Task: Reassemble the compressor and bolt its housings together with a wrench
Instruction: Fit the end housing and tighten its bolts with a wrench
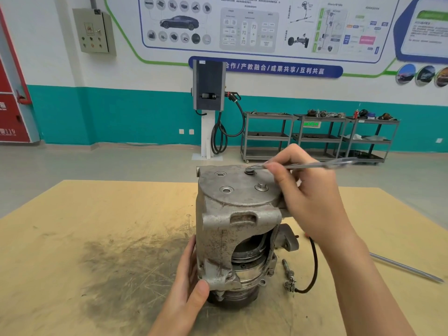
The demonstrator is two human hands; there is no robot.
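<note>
A grey metal compressor (218,238) stands upright on the wooden table (72,226), its pulley end down. My left hand (189,284) grips its lower left side, thumb on the front flange. My right hand (308,190) holds a long flat wrench (315,164) near its head. The ring end sits over a bolt (250,171) at the far side of the top housing. A second bolt head (261,186) stands up nearer to me. Two empty bolt holes (226,189) show on the top plate's left.
A black cable with a metal connector (289,282) lies on the table right of the compressor. A long metal rod (409,267) lies further right. A dark oily stain (126,270) covers the table to the left. Metal carts (315,139) and a charging post (209,105) stand by the far wall.
</note>
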